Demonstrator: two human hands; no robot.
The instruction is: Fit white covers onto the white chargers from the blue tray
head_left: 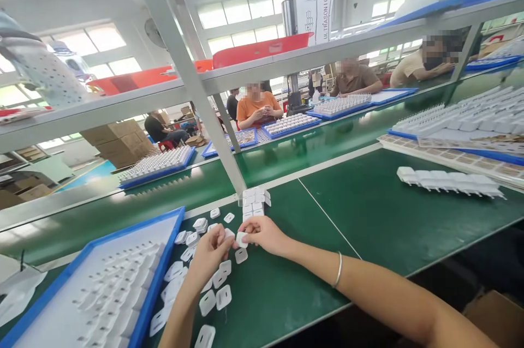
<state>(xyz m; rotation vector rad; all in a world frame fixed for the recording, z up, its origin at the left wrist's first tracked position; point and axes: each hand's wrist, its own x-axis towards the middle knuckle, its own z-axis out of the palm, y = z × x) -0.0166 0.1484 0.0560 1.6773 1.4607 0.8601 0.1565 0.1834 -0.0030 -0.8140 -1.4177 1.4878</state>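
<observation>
White plastic cap [241,238] sits pinched between fingertips of both the left hand [209,254] and right hand [265,234], raised off the table [368,217] above loose caps [216,288], seemingly for fitting.

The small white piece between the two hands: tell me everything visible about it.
The white piece is small, rounded-cornered and looks like moulded plastic, much like the loose white pieces lying on the green table. It is held above the table between the fingertips of the left hand and the right hand. Its markings are too small to make out.
</observation>
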